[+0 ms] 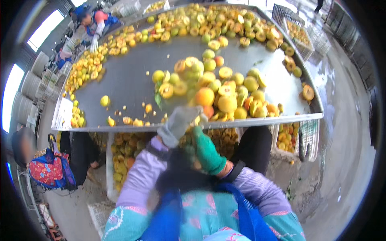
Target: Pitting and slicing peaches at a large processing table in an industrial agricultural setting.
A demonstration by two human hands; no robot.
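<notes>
My left hand (178, 123), in a pale grey glove, is at the near edge of the metal table (132, 60). Its fingers are closed around a small yellowish fruit piece (197, 120), which is blurred. Just below and to the right is my right hand (208, 150), in a green glove, thumb side close to that piece; whether it holds anything is hidden. A pile of whole and halved yellow-green and orange stone fruit (227, 102) lies directly beyond my hands. Some halves show brown pits or hollows.
More halved fruit (196, 21) is heaped along the table's far and left sides. A crate of fruit (110, 168) stands below the near edge, another crate (313, 141) at the right. A gloved co-worker (96, 27) reaches onto the table at the upper left; another person (51, 168) is at the left.
</notes>
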